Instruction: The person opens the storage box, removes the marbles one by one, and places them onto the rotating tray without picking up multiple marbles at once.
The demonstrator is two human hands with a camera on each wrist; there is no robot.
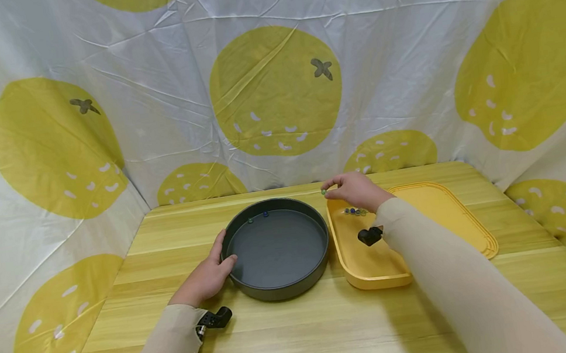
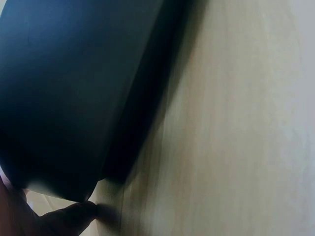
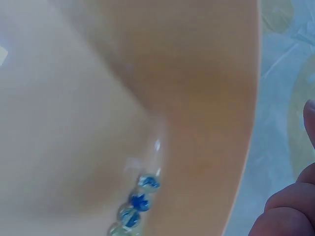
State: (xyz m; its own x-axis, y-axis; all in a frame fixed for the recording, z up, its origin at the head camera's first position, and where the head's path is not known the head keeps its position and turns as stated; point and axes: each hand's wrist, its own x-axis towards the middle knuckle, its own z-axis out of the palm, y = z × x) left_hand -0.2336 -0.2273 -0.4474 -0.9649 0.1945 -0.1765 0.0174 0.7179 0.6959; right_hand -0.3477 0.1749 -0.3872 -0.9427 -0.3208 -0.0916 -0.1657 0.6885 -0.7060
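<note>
At the left side of a dark grey round pan [image 1: 279,253] my left hand [image 1: 205,277] holds the rim, the thumb over the edge and the fingers along the outer wall. Two marbles, a green one [image 1: 250,220] and a blue one [image 1: 265,214], lie in the pan near its far wall. Over the far left corner of a yellow tray [image 1: 374,274], my right hand [image 1: 359,189] pinches a green marble [image 1: 324,192] between thumb and fingertips. Several blue and clear marbles [image 3: 140,201] sit in a row along the tray's inner edge in the right wrist view.
A flat yellow lid [image 1: 440,204] lies to the right of the tray, partly behind my right forearm. Pan and tray stand side by side on a wood-grain table [image 1: 292,340]. A white curtain [image 1: 388,81] with yellow fruit prints hangs behind the table.
</note>
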